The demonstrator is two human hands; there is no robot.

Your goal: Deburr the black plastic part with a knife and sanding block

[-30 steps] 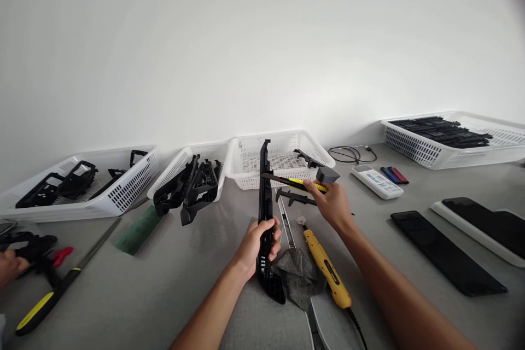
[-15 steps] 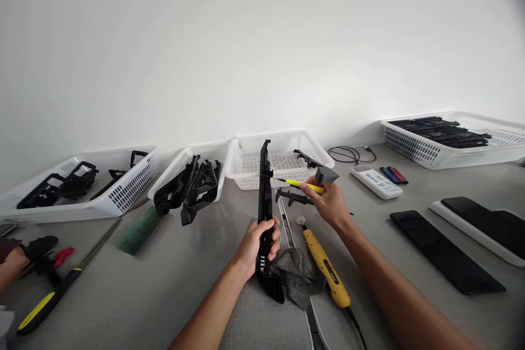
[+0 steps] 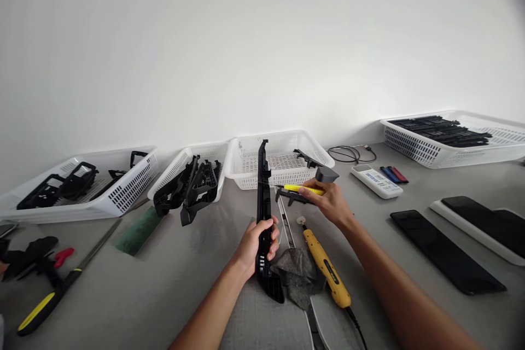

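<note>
My left hand is wrapped round the lower half of a long black plastic trim piece, which stands nearly upright with its curved end at the bottom. Pinched in my right hand is a slim needle file with a yellow handle. Its thin dark tip points left, towards the trim piece's upper part; whether they touch I cannot tell. Just behind my right hand, another black trim piece with a grey end leans over the rim of the middle white basket.
A yellow rotary tool, a grey cloth and calipers lie near my hands. Baskets of black parts stand left and right. Rightwards are a white device and a phone; at left, a large file.
The needle file's tip has drawn back right and slightly down from the trim piece, whose top has shifted a little left. At the far left, another person's hand has moved almost out of view.
</note>
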